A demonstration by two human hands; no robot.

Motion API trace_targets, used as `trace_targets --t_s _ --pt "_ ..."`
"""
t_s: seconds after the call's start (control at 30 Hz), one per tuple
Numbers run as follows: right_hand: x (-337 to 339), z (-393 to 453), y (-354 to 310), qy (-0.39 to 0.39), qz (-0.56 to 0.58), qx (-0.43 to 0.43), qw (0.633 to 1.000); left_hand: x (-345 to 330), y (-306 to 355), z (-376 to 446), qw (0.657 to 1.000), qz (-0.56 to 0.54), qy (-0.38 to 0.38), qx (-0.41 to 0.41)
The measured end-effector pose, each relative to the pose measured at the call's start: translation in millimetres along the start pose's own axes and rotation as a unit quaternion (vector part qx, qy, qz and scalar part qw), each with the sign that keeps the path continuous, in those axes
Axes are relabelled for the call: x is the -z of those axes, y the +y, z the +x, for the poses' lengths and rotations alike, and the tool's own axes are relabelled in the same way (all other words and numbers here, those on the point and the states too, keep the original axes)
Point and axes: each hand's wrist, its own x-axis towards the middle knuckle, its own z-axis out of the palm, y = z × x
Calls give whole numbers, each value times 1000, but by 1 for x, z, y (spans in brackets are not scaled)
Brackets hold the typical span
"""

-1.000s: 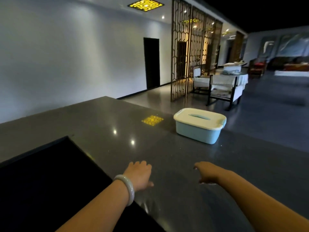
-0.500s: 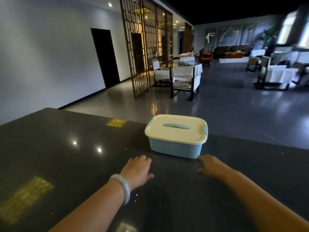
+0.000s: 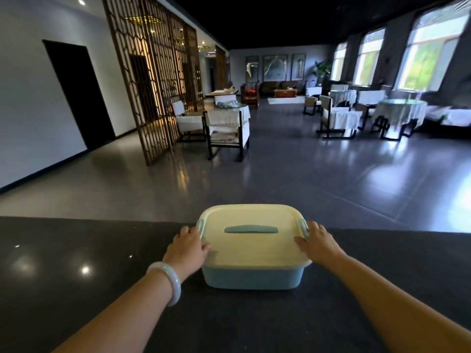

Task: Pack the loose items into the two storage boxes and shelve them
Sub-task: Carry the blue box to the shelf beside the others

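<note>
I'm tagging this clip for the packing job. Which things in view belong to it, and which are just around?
Part of the job:
storage box, blue, on the dark counter
its cream lid, on
left hand and right hand, holding the box's two sides

Just around:
bracelet on the left wrist
chairs and covered tables
lattice screen

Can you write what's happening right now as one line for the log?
left hand: gripping box side | right hand: gripping other side | storage box: lid on, on dark counter
</note>
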Motion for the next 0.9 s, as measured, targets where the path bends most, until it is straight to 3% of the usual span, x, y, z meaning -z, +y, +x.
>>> trace_targets --t_s 0.23,0.47,0.9 --pt "-23 35 -5 -2 150 -82 985 -28 -5 62 980 -174 -58 82" --pt "-31 38 5 28 187 -79 979 -49 -13 66 918 -376 -30 123" --pt "-24 -78 25 34 194 -96 976 -41 -4 -47 903 -400 -51 145"
